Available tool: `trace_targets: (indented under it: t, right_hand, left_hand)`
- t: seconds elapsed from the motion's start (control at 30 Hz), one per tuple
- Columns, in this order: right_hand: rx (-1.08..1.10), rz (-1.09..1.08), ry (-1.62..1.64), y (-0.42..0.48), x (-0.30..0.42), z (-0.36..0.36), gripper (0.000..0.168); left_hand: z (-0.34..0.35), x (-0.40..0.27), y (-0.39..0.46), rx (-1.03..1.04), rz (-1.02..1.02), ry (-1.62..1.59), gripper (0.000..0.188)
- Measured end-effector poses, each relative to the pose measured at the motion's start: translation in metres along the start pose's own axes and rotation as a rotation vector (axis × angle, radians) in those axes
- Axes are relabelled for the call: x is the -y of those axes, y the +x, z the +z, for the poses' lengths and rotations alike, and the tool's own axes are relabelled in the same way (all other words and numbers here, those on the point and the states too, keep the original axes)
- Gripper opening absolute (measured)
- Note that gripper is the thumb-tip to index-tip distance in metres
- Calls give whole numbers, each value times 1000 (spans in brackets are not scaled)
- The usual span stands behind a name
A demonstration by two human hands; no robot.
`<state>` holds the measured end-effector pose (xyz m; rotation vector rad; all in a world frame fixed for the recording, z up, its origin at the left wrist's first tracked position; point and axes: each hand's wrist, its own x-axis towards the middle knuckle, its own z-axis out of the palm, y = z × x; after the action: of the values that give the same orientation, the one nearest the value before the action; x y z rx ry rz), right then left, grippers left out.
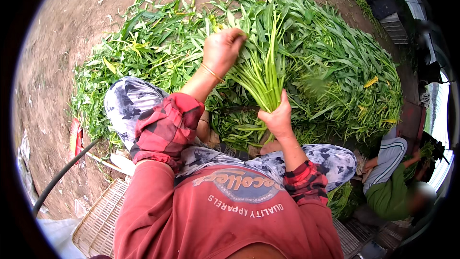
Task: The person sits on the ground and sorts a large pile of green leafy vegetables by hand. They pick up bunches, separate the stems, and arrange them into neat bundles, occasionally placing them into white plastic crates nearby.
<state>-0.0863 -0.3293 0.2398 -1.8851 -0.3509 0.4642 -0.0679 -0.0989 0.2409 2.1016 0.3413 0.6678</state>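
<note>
My right hand (278, 117) is closed round the lower stems of a bunch of leafy greens (264, 82), long-leaved like water spinach, with its leaves pointing away from me. My left hand (223, 48), with a thin bangle at the wrist, is beside the leafy upper part of the bunch. Its fingertips are pinched together; whether they hold a leaf or stem cannot be told. Beneath and around the bunch lies a large heap of the same greens (345, 64), thick at the right. Looser leaves and stems (161, 43), some yellow, spread to the left.
A plastic slatted crate (102, 219) lies at the lower left, near a dark hose (59, 176) and a red object (75, 138). A co-worker in a green top (390, 194) sits at the lower right with more greens. Bare soil (54, 64) borders the heap.
</note>
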Motion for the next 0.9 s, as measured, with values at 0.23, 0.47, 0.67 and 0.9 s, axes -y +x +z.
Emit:
trace_targets:
  t: [0.23, 0.47, 0.67, 0.9]
  right_hand:
    - [39, 14, -16, 1, -4, -6, 49]
    - [93, 89, 268, 3, 15, -12, 51]
    - [222, 217, 479, -1, 16, -21, 58]
    - [185, 173, 372, -4, 15, -10, 55]
  left_hand:
    - [-64, 33, 42, -594, -202, -111, 60]
    - [-3, -33, -19, 403, 304, 170, 28]
    - [-4, -45, -16, 411, 36, 143, 51]
    - [2, -32, -19, 387, 306, 246, 19]
